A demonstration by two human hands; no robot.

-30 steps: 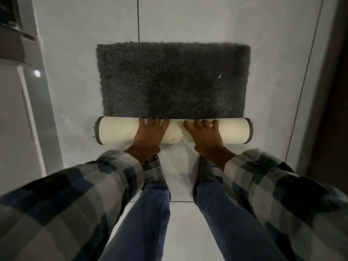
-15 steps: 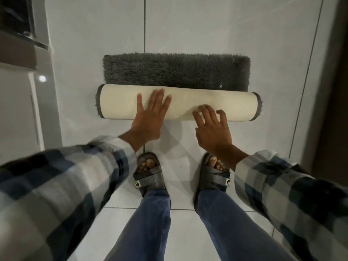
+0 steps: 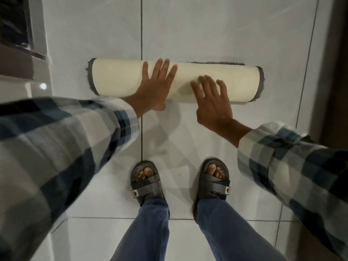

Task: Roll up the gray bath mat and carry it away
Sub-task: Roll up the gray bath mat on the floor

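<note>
The gray bath mat point(image 3: 116, 80) lies on the white floor tiles as a thick roll, cream backing outward, gray pile showing at both ends. Only a thin strip of flat gray pile shows behind the roll's right half. My left hand point(image 3: 156, 85) rests flat on top of the roll left of its middle, fingers spread. My right hand point(image 3: 212, 98) presses its open fingers on the roll's near side, right of the middle, slightly blurred. Neither hand grips the roll.
My two feet in dark sandals point(image 3: 146, 181) stand on the tiles just behind the roll. A white cabinet or door frame point(image 3: 37, 40) runs along the left. A dark wall or door point(image 3: 335, 63) borders the right.
The roll has moved away from me and grown thicker. The flat gray part shrank from most of the mat to a thin strip. Both hands followed it forward.
</note>
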